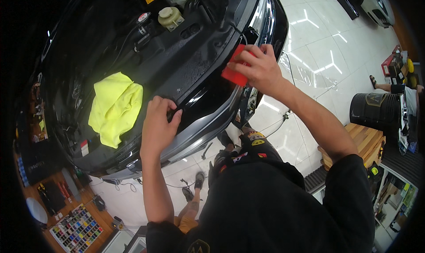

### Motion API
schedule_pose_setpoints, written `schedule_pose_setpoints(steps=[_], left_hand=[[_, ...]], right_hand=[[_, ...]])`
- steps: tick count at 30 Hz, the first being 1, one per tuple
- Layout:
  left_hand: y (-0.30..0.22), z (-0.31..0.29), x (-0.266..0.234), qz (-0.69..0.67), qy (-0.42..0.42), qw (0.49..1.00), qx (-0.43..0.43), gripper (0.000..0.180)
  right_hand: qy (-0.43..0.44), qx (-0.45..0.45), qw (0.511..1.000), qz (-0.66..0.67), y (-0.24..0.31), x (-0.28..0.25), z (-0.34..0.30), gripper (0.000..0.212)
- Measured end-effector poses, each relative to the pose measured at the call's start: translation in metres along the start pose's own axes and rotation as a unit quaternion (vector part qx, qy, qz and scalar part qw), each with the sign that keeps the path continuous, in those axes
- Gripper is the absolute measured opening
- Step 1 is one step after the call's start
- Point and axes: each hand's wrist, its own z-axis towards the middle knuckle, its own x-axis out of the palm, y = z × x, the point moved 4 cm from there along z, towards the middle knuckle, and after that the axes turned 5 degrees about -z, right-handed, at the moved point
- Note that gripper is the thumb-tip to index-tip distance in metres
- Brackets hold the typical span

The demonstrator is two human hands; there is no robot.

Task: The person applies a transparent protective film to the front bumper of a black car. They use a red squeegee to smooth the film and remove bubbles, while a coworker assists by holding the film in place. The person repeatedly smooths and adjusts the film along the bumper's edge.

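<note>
My right hand (261, 69) grips a flat red squeegee (233, 78) and holds it against the glossy black front panel (208, 96) of a car, near the headlight. My left hand (158, 127) is on the same panel further left, its fingers bent and thumb drawn in toward them. Whatever lies between those fingertips is dark and cannot be made out. A crumpled bright yellow cloth (116, 107) lies on the dark engine bay cover, left of my left hand. Small wet-looking specks show on the cover behind the panel.
A cream reservoir cap (166, 12) and a radiator cap (143, 17) stand up in the engine bay. Cables (276, 127) run over the shiny tiled floor. At right are a wooden box (354, 142) and a black drum (369, 109). Another person's legs (193, 200) show below the bumper.
</note>
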Motion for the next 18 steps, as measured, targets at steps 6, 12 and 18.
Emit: schedule_pose_setpoints(steps=[6, 12, 18], left_hand=[[-0.001, 0.002, -0.001, 0.013, 0.001, 1.000, 0.002, 0.021], [-0.002, -0.001, 0.002, 0.016, 0.000, 1.000, -0.004, 0.023], [-0.006, -0.004, 0.003, 0.013, 0.005, 1.000, -0.011, 0.024]], right_hand=[[0.000, -0.017, 1.000, 0.022, -0.013, -0.003, 0.006, 0.057], [-0.023, 0.016, 0.999, 0.029, 0.050, -0.008, 0.001, 0.048], [-0.044, 0.028, 0.997, -0.049, -0.028, 0.001, 0.001, 0.048]])
